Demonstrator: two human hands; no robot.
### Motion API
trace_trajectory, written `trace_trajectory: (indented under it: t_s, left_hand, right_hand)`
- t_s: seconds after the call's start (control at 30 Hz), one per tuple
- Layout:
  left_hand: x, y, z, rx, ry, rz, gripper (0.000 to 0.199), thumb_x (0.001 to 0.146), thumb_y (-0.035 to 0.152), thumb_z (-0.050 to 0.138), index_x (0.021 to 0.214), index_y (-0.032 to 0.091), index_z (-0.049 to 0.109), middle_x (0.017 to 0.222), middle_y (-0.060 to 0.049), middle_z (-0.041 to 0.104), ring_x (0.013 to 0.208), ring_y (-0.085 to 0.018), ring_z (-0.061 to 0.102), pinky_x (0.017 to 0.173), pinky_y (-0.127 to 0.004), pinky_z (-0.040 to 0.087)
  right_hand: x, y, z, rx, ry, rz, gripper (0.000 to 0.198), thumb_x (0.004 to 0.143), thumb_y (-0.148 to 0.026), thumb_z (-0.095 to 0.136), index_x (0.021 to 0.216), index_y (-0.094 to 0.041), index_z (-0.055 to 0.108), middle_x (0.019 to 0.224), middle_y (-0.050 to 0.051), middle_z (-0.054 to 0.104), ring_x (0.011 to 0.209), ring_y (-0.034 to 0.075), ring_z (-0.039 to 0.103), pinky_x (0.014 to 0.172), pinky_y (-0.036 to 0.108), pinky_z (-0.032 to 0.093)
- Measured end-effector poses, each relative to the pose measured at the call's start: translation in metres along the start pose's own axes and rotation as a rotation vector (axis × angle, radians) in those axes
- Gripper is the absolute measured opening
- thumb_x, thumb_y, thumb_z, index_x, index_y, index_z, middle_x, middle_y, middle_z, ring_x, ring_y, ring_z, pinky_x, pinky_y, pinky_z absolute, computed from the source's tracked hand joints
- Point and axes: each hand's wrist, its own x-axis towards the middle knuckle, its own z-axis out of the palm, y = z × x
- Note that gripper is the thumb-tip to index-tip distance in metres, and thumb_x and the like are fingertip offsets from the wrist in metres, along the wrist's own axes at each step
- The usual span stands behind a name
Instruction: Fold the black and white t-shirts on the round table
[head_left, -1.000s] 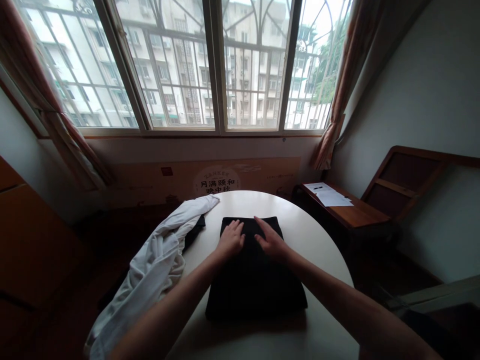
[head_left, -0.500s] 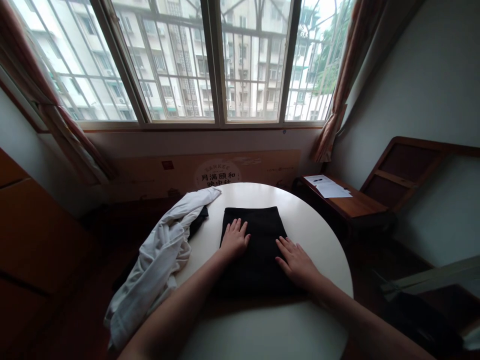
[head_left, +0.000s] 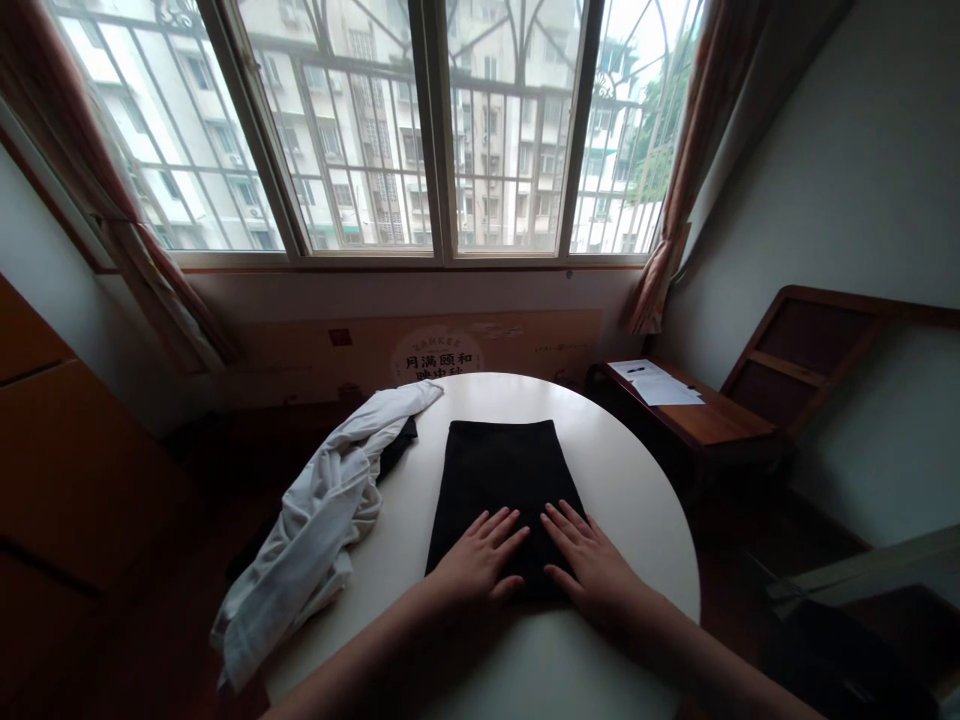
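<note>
White table [head_left: 637, 500] is showing bare top along right and far rims. Pale garment [head_left: 322, 525] is overhanging table's left edge. Folded black cloth [head_left: 502, 465] is lying mid-table. Left hand [head_left: 481, 562] and right hand [head_left: 591, 565] are resting on it, toward table's near side, fingers spreading wide.

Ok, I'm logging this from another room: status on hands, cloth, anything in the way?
Left hand and right hand open, palms down on black cloth. Black cloth flat on white table. Crumpled white garment at left edge, apart, not blocking.
</note>
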Motion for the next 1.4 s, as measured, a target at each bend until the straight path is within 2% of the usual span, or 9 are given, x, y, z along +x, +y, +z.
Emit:
trace_trajectory:
  t_s: [0.2, 0.4, 0.5, 0.63, 0.73, 0.93, 1.03, 1.17, 1.4]
  left_hand:
    - [-0.052, -0.016, -0.022, -0.076, -0.048, -0.119, 0.094, 0.074, 0.044, 0.079, 0.157, 0.033, 0.036, 0.168, -0.009, 0.021, 0.155, -0.036, 0.018, 0.125, -0.058, 0.02]
    - [-0.084, -0.007, -0.022, 0.018, 0.131, -0.357, 0.081, 0.066, 0.003, 0.057, 0.144, 0.028, 0.058, 0.159, -0.008, 0.045, 0.148, -0.032, 0.038, 0.121, -0.054, 0.033]
    - [-0.087, -0.003, -0.02, 0.071, 0.19, -0.36, 0.08, 0.062, -0.004, 0.051, 0.136, 0.025, 0.064, 0.157, -0.008, 0.047, 0.147, -0.03, 0.04, 0.12, -0.05, 0.037]
    - [-0.087, -0.005, -0.019, -0.009, 0.239, -0.307, 0.063, 0.068, -0.001, 0.055, 0.123, 0.025, 0.071, 0.152, -0.008, 0.054, 0.142, -0.029, 0.047, 0.117, -0.046, 0.042]
    - [-0.085, -0.011, -0.02, -0.17, 0.362, -0.281, 0.044, 0.076, 0.003, 0.054, 0.109, 0.025, 0.074, 0.141, -0.008, 0.062, 0.132, -0.026, 0.057, 0.111, -0.042, 0.048]
    - [-0.071, -0.02, -0.03, -0.53, 0.596, -0.188, 0.021, 0.085, 0.016, 0.058, 0.1, 0.022, 0.071, 0.117, -0.009, 0.073, 0.109, -0.024, 0.069, 0.093, -0.035, 0.056]
    - [-0.069, -0.024, -0.03, -0.621, 0.617, -0.204, 0.018, 0.084, 0.02, 0.061, 0.099, 0.02, 0.071, 0.104, -0.008, 0.075, 0.096, -0.023, 0.072, 0.082, -0.033, 0.058]
    - [-0.074, -0.032, -0.02, -0.722, 0.635, -0.174, 0.02, 0.077, 0.015, 0.063, 0.095, 0.019, 0.07, 0.103, -0.008, 0.076, 0.099, -0.024, 0.073, 0.083, -0.033, 0.059]
    - [-0.077, -0.039, -0.009, -0.528, 0.638, -0.112, 0.06, 0.067, 0.001, 0.054, 0.12, 0.026, 0.069, 0.125, -0.006, 0.071, 0.116, -0.025, 0.067, 0.1, -0.037, 0.054]
  right_hand:
    - [-0.027, 0.024, -0.014, 0.068, -0.087, -0.054, 0.096, 0.085, -0.062, 0.062, 0.163, -0.027, 0.018, 0.168, 0.0, 0.005, 0.158, 0.031, 0.005, 0.13, 0.051, 0.015]
    - [-0.038, 0.017, -0.012, -0.012, 0.097, -0.014, 0.075, 0.081, -0.021, 0.056, 0.154, -0.036, 0.044, 0.166, 0.0, 0.023, 0.152, 0.033, 0.03, 0.123, 0.052, 0.031]
    - [-0.04, 0.01, -0.006, -0.036, 0.131, 0.0, 0.072, 0.084, -0.028, 0.059, 0.153, -0.04, 0.044, 0.168, -0.002, 0.014, 0.154, 0.037, 0.023, 0.12, 0.056, 0.034]
    - [-0.039, -0.002, 0.0, -0.067, 0.191, 0.022, 0.076, 0.083, -0.051, 0.068, 0.153, -0.041, 0.042, 0.169, 0.0, 0.001, 0.156, 0.041, 0.007, 0.123, 0.067, 0.014]
    - [-0.03, -0.024, 0.003, -0.069, 0.186, -0.02, 0.088, 0.082, -0.055, 0.069, 0.159, -0.037, 0.031, 0.169, 0.001, -0.001, 0.156, 0.042, 0.0, 0.122, 0.07, -0.003]
    - [0.006, -0.065, -0.002, -0.068, 0.091, -0.067, 0.107, 0.067, -0.009, 0.059, 0.163, -0.033, 0.018, 0.168, 0.0, 0.011, 0.157, 0.036, 0.007, 0.124, 0.067, -0.001]
    - [0.007, -0.046, -0.004, -0.089, 0.128, 0.047, 0.101, 0.063, 0.002, 0.051, 0.157, -0.033, 0.037, 0.166, 0.0, 0.025, 0.155, 0.032, 0.021, 0.125, 0.063, 0.012]
    - [-0.01, 0.002, 0.006, -0.057, 0.23, 0.184, 0.092, 0.059, 0.008, 0.041, 0.14, -0.032, 0.061, 0.16, -0.002, 0.039, 0.149, 0.026, 0.037, 0.123, 0.051, 0.032]
    - [-0.02, 0.05, 0.019, 0.096, 0.357, -0.014, 0.08, 0.062, 0.008, 0.037, 0.123, -0.03, 0.072, 0.157, -0.002, 0.043, 0.152, 0.023, 0.033, 0.123, 0.05, 0.037]
